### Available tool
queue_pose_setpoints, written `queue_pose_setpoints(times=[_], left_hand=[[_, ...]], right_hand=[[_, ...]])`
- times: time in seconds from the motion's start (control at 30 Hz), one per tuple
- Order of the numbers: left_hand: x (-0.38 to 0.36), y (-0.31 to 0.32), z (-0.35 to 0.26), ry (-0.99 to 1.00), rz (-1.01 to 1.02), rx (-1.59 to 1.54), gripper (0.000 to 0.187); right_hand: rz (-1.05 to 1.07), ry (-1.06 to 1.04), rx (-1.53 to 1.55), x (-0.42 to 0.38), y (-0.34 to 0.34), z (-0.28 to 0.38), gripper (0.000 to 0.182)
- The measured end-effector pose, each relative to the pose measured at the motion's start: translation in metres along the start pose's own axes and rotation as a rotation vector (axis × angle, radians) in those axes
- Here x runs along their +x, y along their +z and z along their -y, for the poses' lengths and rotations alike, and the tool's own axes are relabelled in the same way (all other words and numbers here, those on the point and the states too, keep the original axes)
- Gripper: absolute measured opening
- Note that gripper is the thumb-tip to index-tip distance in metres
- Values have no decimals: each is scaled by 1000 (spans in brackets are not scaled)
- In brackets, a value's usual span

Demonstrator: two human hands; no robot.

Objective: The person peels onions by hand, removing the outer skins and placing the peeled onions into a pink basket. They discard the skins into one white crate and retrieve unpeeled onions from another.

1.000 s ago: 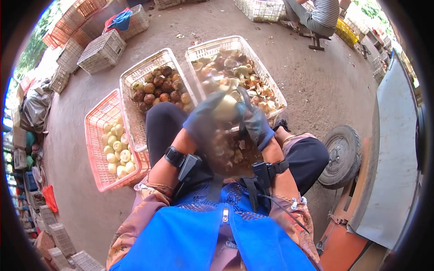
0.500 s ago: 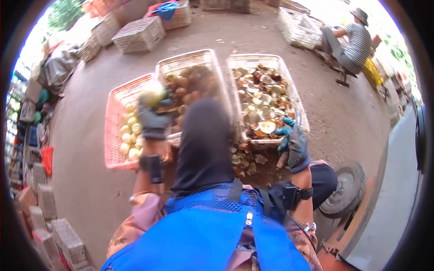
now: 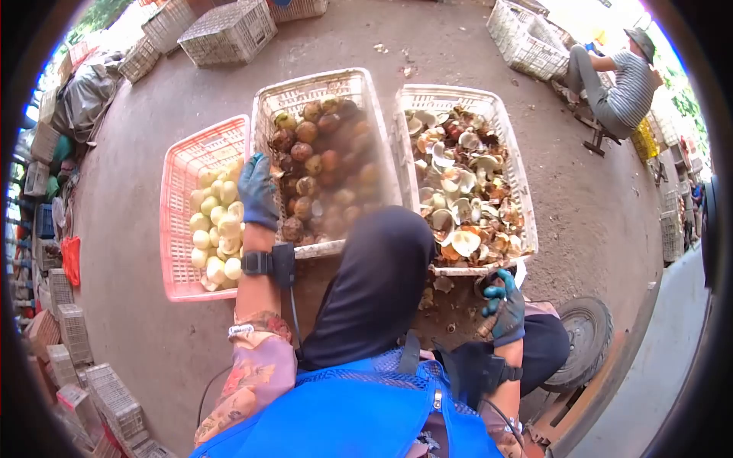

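My left hand, in a dark glove with teal fingertips, is over the adjoining rims of a pink crate and a white crate. Its fingers are stretched out, and no item shows in it. Peeled pale round produce lies in the pink crate; unpeeled brownish-red produce fills the white one. My right hand, gloved alike, is closed around a knife's wooden handle, below the front edge of a second white crate of peelings. The blade is hard to make out.
Stacked crates line the left side, with more at the back. Another person sits at the upper right near a white crate. A wheel lies beside my right leg. Peelings are scattered below the peelings crate.
The pale round item in my left hand is gone from it, and that hand is near the crate rims. My right hand has moved down, away from the peelings. The view has shifted.
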State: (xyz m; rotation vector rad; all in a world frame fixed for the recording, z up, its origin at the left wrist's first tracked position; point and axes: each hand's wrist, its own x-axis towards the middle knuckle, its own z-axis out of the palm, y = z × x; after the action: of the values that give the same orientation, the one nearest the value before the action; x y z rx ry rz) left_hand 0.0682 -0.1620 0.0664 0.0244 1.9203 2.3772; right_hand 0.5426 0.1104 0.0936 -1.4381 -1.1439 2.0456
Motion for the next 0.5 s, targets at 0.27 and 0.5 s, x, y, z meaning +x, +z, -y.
queue_pose_setpoints(times=[0.27, 0.5], left_hand=[[66, -3, 97, -676, 167, 567, 30], [67, -52, 168, -432, 857, 1565, 81]], right_hand=[[-114, 133, 60, 21, -7, -37, 39], [-62, 101, -113, 32, -3, -48, 23]])
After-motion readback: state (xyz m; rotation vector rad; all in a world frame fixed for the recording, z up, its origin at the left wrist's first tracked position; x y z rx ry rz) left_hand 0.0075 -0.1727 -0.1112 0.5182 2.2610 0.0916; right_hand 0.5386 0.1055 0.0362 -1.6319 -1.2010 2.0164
